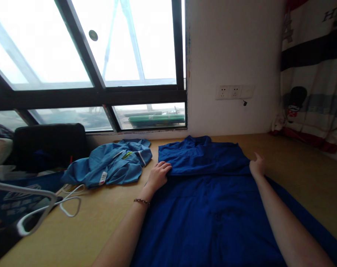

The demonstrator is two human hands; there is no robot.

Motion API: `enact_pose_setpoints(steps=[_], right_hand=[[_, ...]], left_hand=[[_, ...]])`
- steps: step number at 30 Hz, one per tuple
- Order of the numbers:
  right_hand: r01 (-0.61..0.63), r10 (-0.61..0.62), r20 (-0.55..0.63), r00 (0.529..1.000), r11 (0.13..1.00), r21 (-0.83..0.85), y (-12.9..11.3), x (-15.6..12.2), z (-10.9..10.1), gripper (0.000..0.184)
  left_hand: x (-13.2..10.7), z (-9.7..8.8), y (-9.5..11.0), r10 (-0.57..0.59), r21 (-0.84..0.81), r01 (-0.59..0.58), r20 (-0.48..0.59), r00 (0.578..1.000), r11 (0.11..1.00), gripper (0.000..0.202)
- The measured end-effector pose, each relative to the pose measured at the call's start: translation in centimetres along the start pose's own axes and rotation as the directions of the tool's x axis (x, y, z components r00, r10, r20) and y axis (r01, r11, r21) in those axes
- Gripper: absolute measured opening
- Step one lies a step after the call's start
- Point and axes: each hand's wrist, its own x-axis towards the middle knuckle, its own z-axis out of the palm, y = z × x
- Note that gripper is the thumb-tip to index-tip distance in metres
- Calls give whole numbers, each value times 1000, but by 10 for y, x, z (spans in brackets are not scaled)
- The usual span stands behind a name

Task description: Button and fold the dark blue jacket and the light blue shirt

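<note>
A dark blue collared shirt (pixel 201 211) lies spread over the wooden surface, its upper part forming a band with a crosswise fold edge. Its collar (pixel 198 140) points away from me, toward the wall. At the left end of the fold, my left hand (pixel 158 175) has its fingers bent over the cloth; the thumb is hidden. My right hand (pixel 257 167) grips the right end of the fold, with one finger sticking out and the other fingers partly hidden. Left of the shirt lies a crumpled lighter blue garment (pixel 109 163) with a white label.
White cable (pixel 70 205) and a white metal frame (pixel 37 194) are at the left, near a dark blue printed bag (pixel 20 200) and a black chair back (pixel 50 144). Behind are a window (pixel 137 44) and wall sockets (pixel 229 92). A patterned curtain (pixel 313 74) hangs at right.
</note>
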Motion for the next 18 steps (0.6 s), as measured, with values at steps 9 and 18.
enact_pose_setpoints(steps=[9,18], right_hand=[[-57,63,237,970,998,-34,3,14,13,48],[-129,111,296,949,991,42,-5,12,5,30]], left_hand=[[0,1,3,-180,-138,195,114,977,971,36],[17,27,-31,-794,-675,632,111,598,382,43]])
